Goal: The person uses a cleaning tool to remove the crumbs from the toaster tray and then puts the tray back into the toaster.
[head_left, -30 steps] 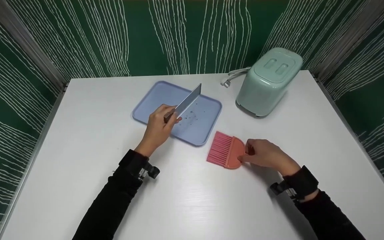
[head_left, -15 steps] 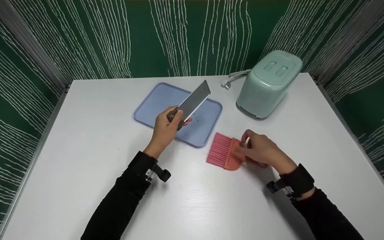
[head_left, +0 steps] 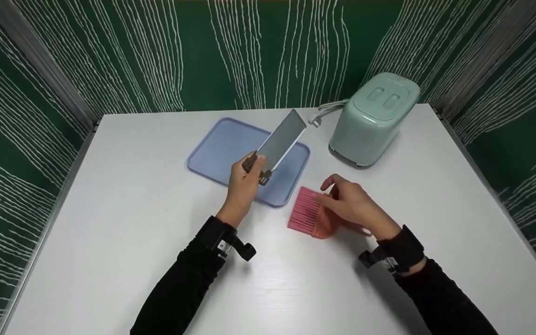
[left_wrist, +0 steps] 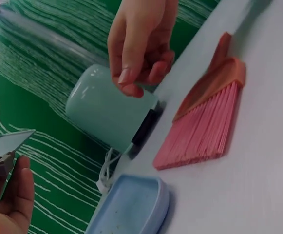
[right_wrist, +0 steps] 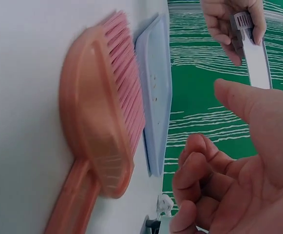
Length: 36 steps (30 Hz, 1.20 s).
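In the head view my left hand holds a flat, grey, rectangular blade by its brown slotted grip, above the blue tray. Thumb and fingers pinch that grip. A few dark specks on the tray show in the right wrist view. Lower right of the tray, a hand brush with pink bristles and an orange handle lies on the white table. My right hand hovers over the brush with its fingers loosely bent and nothing between them; the right wrist view shows it apart from the brush.
A mint-green toaster stands at the back right of the table, its white cord and plug lying beside it. Green walls with white streaks rise behind and along both sides.
My right hand has come off the brush's handle and moved left, over the brush. My left hand has shifted right with the blade, which has turned to show more of its flat face.
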Tool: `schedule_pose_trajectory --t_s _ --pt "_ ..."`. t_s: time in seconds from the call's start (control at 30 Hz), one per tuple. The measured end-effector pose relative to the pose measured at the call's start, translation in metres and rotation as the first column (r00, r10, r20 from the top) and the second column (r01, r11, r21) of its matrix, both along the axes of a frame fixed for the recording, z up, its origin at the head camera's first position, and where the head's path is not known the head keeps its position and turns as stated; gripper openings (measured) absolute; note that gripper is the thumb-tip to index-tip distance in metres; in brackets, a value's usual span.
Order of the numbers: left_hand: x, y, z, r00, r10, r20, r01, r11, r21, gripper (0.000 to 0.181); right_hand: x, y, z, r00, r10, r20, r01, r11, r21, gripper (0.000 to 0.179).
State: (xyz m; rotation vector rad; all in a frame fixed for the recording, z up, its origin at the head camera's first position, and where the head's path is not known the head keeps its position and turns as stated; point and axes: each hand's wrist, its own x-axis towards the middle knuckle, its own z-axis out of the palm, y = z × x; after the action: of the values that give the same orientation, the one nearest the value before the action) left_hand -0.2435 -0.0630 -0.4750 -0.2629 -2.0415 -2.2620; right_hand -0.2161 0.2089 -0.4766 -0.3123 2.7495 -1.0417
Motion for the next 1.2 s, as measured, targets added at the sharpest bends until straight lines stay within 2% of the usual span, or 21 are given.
schedule_pose_trajectory --t_s 0.13,0.33,0.5,0.63,0.87,0.97,1.1,1.2 --pt "0.002 0.009 -0.002 1.0 0.002 0.018 -0.003 0.998 0.056 0.032 -0.001 -0.012 0.003 0.999 -0.033 0.02 0.033 0.999 -0.042 0.044" --pt "0.006 0.024 -0.004 0.997 0.01 0.071 -0.019 0.992 0.129 0.032 -0.001 -0.031 0.008 0.994 -0.058 0.095 0.076 0.977 -0.2 0.046" --pt "0.008 0.035 -0.004 0.996 0.013 0.092 -0.029 0.984 0.178 0.032 -0.003 -0.044 0.01 0.998 -0.019 0.068 0.038 0.956 -0.29 0.041" --pt "0.01 0.045 -0.006 0.994 -0.009 0.11 -0.016 0.974 0.225 0.029 -0.004 -0.052 0.009 1.0 0.004 0.025 0.004 0.945 -0.326 0.04" --pt "0.015 0.063 -0.013 0.985 -0.009 0.171 -0.044 0.952 0.303 0.024 -0.004 -0.063 0.003 0.999 -0.039 -0.006 0.034 0.923 -0.382 0.035" --pt "0.017 0.069 -0.015 0.983 -0.009 0.183 -0.054 0.94 0.338 0.026 -0.003 -0.069 0.004 0.998 -0.063 0.012 0.062 0.889 -0.454 0.035" --pt "0.018 0.074 -0.016 0.986 -0.017 0.166 -0.049 0.922 0.384 0.03 -0.004 -0.076 0.005 0.993 -0.106 0.059 0.121 0.818 -0.563 0.036" --pt "0.018 0.076 -0.016 0.985 -0.025 0.169 -0.045 0.916 0.398 0.03 -0.005 -0.079 0.004 0.988 -0.125 0.091 0.155 0.78 -0.607 0.034"
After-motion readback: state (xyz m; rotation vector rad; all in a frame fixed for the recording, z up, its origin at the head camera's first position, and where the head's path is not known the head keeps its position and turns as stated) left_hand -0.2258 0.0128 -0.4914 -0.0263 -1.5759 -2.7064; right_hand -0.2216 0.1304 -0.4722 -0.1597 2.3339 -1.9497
